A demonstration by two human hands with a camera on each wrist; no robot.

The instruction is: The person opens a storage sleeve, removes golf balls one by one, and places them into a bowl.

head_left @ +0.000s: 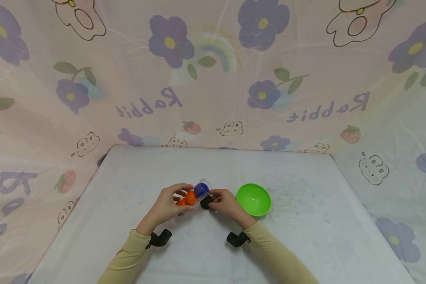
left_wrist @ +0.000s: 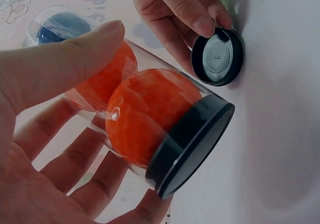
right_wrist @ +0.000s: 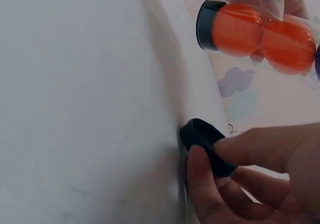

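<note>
White tabletop point(head_left: 305, 221) beneath, half-curled left hand point(head_left: 167, 205) is gripping a clear ball-filled tube point(left_wrist: 150, 104), apparently steadying it, while right hand point(head_left: 228, 203) is pinching a black cap point(left_wrist: 218, 59).

White-covered table point(head_left: 198, 256) extends beneath the grip, faint dark smudges point(head_left: 294, 193) marking its surface to the right. Beyond the grip hangs a pale pink fabric backdrop point(head_left: 213, 86) printed with purple flowers point(head_left: 170, 41), strawberries point(head_left: 193, 127), line-drawn bunnies point(head_left: 233, 128), a rainbow point(head_left: 223, 49) and the word "Rabbit" point(head_left: 149, 104) in mirror image. Similarly patterned fabric sides, one left of the grip point(head_left: 32, 146) and one right point(head_left: 404, 205), flank the table under soft, diffuse light
</note>
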